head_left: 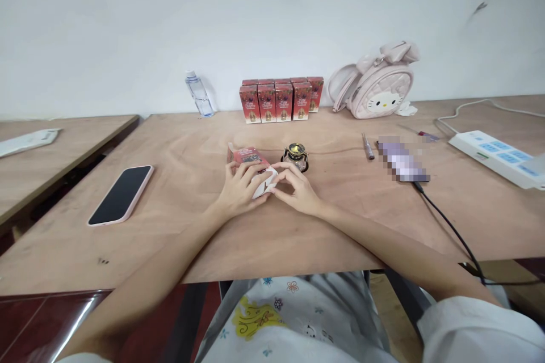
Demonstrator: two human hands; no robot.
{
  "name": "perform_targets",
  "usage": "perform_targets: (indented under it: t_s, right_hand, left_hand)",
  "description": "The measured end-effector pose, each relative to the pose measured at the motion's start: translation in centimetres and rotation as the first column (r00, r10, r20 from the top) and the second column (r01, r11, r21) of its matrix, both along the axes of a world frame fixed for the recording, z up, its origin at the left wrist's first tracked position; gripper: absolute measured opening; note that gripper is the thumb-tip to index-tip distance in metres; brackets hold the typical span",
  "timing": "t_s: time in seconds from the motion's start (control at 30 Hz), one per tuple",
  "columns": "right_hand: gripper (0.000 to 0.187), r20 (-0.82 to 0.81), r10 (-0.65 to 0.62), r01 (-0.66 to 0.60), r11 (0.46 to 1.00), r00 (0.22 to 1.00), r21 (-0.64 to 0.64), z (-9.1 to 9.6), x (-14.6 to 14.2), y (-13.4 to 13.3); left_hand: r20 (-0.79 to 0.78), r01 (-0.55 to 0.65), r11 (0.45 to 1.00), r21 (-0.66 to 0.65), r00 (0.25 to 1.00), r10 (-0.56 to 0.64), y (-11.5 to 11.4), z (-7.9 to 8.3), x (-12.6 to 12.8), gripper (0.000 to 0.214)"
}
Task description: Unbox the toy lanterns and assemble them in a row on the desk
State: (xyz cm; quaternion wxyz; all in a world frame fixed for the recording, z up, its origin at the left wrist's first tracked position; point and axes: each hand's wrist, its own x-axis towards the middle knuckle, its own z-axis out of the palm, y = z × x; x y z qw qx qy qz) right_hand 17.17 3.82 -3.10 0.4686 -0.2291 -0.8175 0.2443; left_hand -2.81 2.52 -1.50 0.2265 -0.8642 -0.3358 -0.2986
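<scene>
A small red printed carton [248,154] lies on its side on the wooden table, its white end flaps toward me. Over its near part my left hand [242,186] is closed, holding it down. The thumb and fingers of my right hand [298,188] pinch the white flaps at the near end. Just behind my right hand stands a small dark and gold lantern-like ornament [296,156] with a shiny domed top. My fingers cover part of the carton, so its near side is partly hidden.
Several matching red boxes [275,103] stand in rows by the wall. A water bottle [199,95] and a pink cat-face backpack [378,91] flank them. One phone [122,195] lies left; another phone [402,160] on a cable, a small tube [368,147] and a power strip [498,156] lie right.
</scene>
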Motion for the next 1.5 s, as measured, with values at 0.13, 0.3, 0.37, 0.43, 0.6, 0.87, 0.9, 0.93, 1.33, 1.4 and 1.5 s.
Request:
perform_targets:
  t_s: [0.13, 0.3, 0.37, 0.43, 0.6, 0.87, 0.9, 0.93, 1.33, 1.4, 1.5]
  right_hand:
    - [0.009, -0.055, -0.012, 0.007, 0.996, 0.998, -0.093, -0.2, -0.1, 0.2]
    - [0.014, -0.051, -0.038, 0.031, 0.99, 0.998, -0.141, -0.2, -0.1, 0.3]
    - [0.014, -0.035, -0.035, 0.03, 0.99, 0.999, -0.137, -0.1, -0.1, 0.2]
    - [0.014, -0.017, -0.033, 0.031, 0.991, 0.999, -0.128, -0.1, 0.0, 0.2]
    - [0.014, 0.017, -0.06, 0.061, 0.993, 0.998, -0.102, -0.2, -0.2, 0.1]
    - [0.016, 0.018, -0.109, 0.11, 0.989, 0.994, -0.102, -0.3, -0.4, 0.0]
    - [0.016, 0.017, -0.113, 0.114, 0.988, 0.993, -0.106, -0.3, -0.4, 0.0]
    - [0.016, 0.017, -0.117, 0.118, 0.987, 0.993, -0.109, -0.3, -0.5, 0.0]
    - [0.033, -0.178, -0.046, -0.012, 0.95, 0.983, -0.312, -1.1, -0.8, 0.5]
    - [0.041, -0.189, -0.037, -0.033, 0.933, 0.981, -0.358, -1.1, -0.8, 0.6]
    - [0.055, -0.174, 0.031, -0.101, 0.908, 0.984, -0.408, -0.9, -0.6, 0.5]
  left_hand:
    - [-0.075, -0.01, 1.0, -0.007, 0.997, 0.009, 0.0, 0.3, 0.1, 0.049]
    - [-0.086, 0.009, 0.998, -0.063, 0.996, -0.014, 0.3, 0.5, -0.3, 0.045]
    - [-0.065, 0.026, 0.997, -0.071, 0.997, -0.031, 0.3, 0.5, -0.4, 0.043]
    - [-0.055, 0.043, 0.997, -0.06, 0.997, -0.046, 0.2, 0.5, -0.4, 0.04]
    - [-0.065, 0.058, 0.996, -0.066, 0.996, -0.062, 0.2, 0.4, -0.4, 0.038]
    - [-0.079, 0.029, 0.996, -0.09, 0.996, -0.036, 0.1, 0.3, -0.1, 0.035]
    - [-0.076, 0.036, 0.995, -0.093, 0.996, -0.044, 0.1, 0.3, -0.1, 0.035]
    - [-0.072, 0.045, 0.994, -0.095, 0.996, -0.052, 0.1, 0.3, -0.1, 0.036]
    - [-0.061, 0.075, 0.997, -0.01, 0.995, -0.075, 0.1, 0.5, -0.2, 0.039]
    - [-0.054, 0.079, 0.997, -0.011, 0.995, -0.079, 0.0, 0.6, -0.2, 0.039]
    - [-0.051, 0.111, 0.993, 0.027, 0.993, -0.11, -0.1, 0.7, -0.3, 0.04]
